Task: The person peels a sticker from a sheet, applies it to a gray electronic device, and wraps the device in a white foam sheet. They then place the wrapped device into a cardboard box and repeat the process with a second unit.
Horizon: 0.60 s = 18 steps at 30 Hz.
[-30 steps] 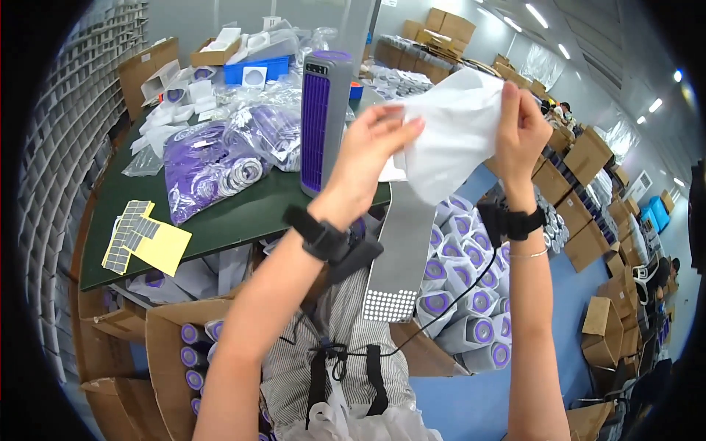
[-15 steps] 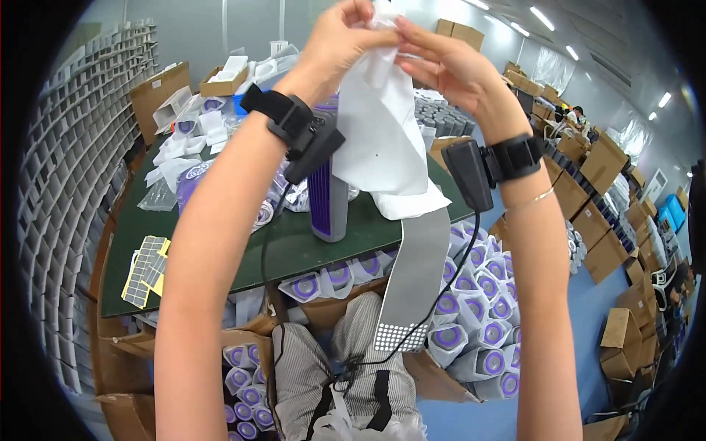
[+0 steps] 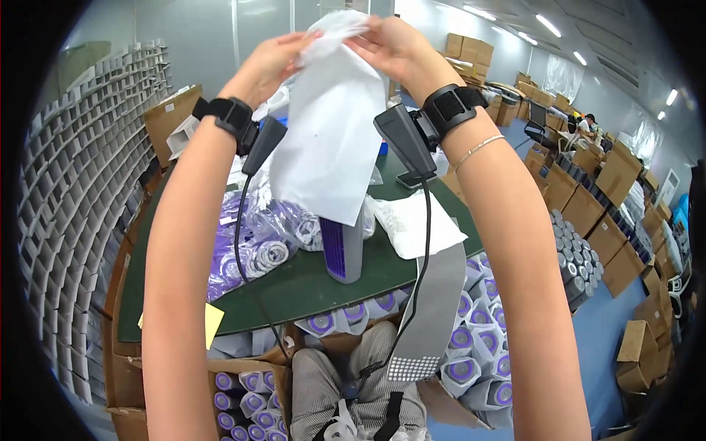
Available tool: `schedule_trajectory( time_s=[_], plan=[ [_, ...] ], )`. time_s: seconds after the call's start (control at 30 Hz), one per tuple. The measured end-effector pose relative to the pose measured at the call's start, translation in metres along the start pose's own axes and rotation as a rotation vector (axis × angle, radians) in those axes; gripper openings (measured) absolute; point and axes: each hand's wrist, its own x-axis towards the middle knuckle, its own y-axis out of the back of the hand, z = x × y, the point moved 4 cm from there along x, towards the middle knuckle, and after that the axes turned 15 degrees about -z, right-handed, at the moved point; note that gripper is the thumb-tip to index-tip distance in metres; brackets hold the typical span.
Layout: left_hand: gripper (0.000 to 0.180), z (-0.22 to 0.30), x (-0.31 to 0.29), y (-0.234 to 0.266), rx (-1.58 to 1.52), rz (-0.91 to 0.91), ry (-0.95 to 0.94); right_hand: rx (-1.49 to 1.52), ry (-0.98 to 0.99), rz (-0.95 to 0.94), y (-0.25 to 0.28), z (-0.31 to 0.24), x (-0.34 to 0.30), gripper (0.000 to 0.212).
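Observation:
A thin white bag (image 3: 327, 140) hangs from my raised hands, its upper edge bunched and slightly blurred. My left hand (image 3: 273, 65) pinches that edge on the left, and my right hand (image 3: 393, 48) grips it on the right. Just behind the bag's lower end, a grey device with purple ribs (image 3: 343, 251) stands upright on the dark green table (image 3: 294, 298); the bag covers its upper part. Right of the device lies a stack of white bags (image 3: 418, 224). From under it a grey strip with white dots (image 3: 434, 309) hangs over the table's front edge.
Clear plastic bags with purple and white parts (image 3: 254, 250) lie left of the device. Below the table, cartons hold wrapped purple-ended cylinders (image 3: 478, 338) and more cylinders (image 3: 250, 408). White box-like pieces (image 3: 73, 220) are stacked far left. A phone (image 3: 410, 180) lies at the table's back right.
Both hands have moved left with the bag and spread farther apart at its upper edge. The view has shifted, showing more of the room on the right.

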Motion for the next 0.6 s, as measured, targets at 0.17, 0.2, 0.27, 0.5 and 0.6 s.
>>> schedule_trajectory(
  time_s=[0.17,0.2,0.27,0.5,0.6],
  plan=[
    [0.034,-0.016,0.004,0.017,-0.333,0.055,-0.048,0.247,-0.037,-0.016,0.025,-0.005,0.035,0.022],
    [0.028,-0.012,0.008,0.015,-0.569,0.175,-0.11,0.111,0.092,-0.192,0.018,-0.014,0.042,0.024],
    [0.025,-0.003,0.017,0.03,-0.721,0.074,-0.246,-0.019,0.216,-0.372,0.0,-0.024,0.041,0.027],
    [0.036,-0.049,-0.023,0.021,0.068,-0.013,-0.283,-1.734,0.351,-0.572,0.019,0.015,-0.02,0.025],
    [0.035,-0.099,-0.07,-0.016,0.433,-0.222,-0.069,-1.553,0.082,-0.591,0.078,0.062,-0.052,0.017]
  ],
)
